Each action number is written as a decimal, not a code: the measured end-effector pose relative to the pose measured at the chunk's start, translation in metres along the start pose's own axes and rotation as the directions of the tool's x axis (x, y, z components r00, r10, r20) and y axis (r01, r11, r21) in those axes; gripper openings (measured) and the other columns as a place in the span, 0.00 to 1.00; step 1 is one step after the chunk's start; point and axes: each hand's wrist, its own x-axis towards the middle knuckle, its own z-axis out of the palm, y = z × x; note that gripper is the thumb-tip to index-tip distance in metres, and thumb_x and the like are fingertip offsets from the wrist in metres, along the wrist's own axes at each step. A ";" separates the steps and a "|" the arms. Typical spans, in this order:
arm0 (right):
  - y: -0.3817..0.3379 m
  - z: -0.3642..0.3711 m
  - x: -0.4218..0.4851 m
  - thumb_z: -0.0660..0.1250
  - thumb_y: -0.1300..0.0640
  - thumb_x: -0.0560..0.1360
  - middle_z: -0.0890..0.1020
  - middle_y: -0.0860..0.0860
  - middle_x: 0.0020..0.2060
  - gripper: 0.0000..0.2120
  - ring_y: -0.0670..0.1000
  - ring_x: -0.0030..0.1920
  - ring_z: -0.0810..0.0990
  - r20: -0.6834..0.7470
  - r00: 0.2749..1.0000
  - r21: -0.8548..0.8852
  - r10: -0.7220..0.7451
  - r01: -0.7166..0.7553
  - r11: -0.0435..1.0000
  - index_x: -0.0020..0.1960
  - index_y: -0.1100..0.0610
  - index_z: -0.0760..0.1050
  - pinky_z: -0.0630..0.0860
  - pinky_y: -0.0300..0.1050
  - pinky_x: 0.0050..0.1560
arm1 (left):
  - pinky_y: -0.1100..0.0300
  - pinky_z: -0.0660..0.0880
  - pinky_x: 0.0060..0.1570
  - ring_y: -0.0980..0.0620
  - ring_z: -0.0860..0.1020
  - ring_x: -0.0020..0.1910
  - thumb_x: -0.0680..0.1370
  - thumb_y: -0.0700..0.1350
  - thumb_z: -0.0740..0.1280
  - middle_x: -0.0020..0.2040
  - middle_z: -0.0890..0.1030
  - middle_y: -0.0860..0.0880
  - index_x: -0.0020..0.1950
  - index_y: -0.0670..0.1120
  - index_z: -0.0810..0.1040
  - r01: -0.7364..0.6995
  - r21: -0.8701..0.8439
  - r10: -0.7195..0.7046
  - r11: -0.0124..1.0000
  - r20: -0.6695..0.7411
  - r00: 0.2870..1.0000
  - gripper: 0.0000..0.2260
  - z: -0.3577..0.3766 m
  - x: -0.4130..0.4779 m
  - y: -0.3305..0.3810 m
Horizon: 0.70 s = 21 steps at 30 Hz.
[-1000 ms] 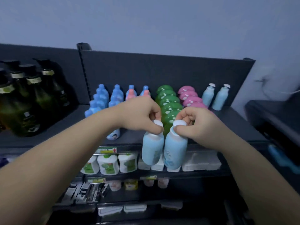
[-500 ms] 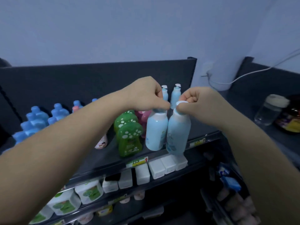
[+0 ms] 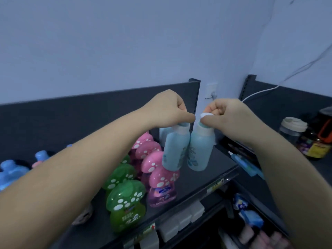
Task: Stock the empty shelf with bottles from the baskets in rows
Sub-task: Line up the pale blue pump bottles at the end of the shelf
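Note:
Two light blue bottles with white caps hang side by side above the right end of the dark shelf [image 3: 195, 178]. My left hand [image 3: 168, 108] pinches the top of the left bottle [image 3: 175, 151]. My right hand [image 3: 228, 117] pinches the cap of the right bottle [image 3: 200, 151]. Both bottles are off the shelf surface, touching each other. Behind them, partly hidden, stands another light blue bottle [image 3: 163, 133]. Rows of pink mushroom-cap bottles [image 3: 161, 182] and green ones [image 3: 125, 200] stand to the left.
Blue bottles [image 3: 9, 169] stand at the far left of the shelf. White boxes [image 3: 179, 220] fill the shelf below. To the right a second shelf unit holds a clear jar [image 3: 292, 130] and a dark jar [image 3: 318, 142]. A white cable [image 3: 260, 92] runs along the wall.
Both hands have carried the two bottles up and to the right, from the shelf's front edge to above its right end. The camera has turned right.

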 end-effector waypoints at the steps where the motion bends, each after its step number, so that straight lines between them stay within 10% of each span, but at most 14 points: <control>1: 0.002 -0.001 0.006 0.72 0.56 0.69 0.77 0.44 0.29 0.03 0.44 0.30 0.72 -0.018 1.000 0.003 -0.003 0.003 1.000 0.41 0.53 0.79 0.71 0.41 0.37 | 0.62 0.71 0.32 0.57 0.74 0.28 0.68 0.51 0.74 0.33 0.83 0.50 0.39 0.40 0.83 -0.002 -0.010 0.002 1.000 -0.007 1.000 0.13 0.000 0.010 -0.001; 21: 0.103 0.004 0.118 0.72 0.53 0.68 0.82 0.47 0.35 0.04 0.45 0.35 0.78 0.118 0.992 -0.056 -0.040 0.047 0.997 0.41 0.51 0.79 0.74 0.43 0.40 | 0.57 0.69 0.32 0.52 0.71 0.31 0.60 0.58 0.67 0.37 0.82 0.40 0.40 0.38 0.81 0.190 0.117 -0.197 0.975 0.054 0.979 0.24 0.072 0.117 -0.039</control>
